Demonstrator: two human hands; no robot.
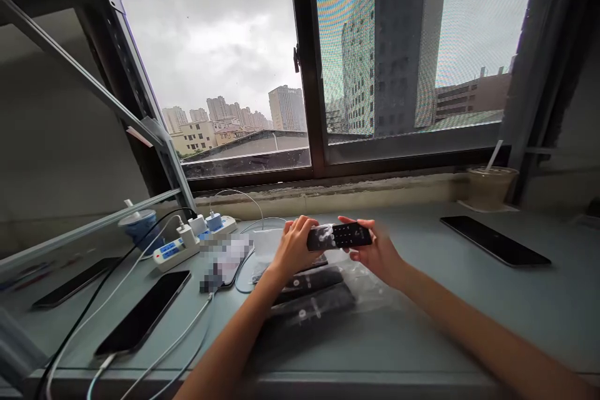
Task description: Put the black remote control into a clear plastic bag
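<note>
A black remote control point(349, 235) with rows of small light-marked buttons is held sideways above the table. My left hand point(296, 239) grips its left end, fingers over the top edge. On its right end, my right hand point(375, 245) holds it between thumb and fingers. Below my hands lie more dark remotes in clear plastic sleeves point(312, 306), overlapping each other. Crumpled clear plastic point(375, 287) spreads to their right. Behind my left hand is a whitish box or packet point(267, 242), partly hidden.
A power strip point(171, 256) with plugged-in chargers stands at the left. Phones, one a black phone point(145, 312) on a cable, lie nearby. Cables cross the left side. At the right are a dark tablet-like device point(494, 240) and a drink cup point(492, 187) with a straw.
</note>
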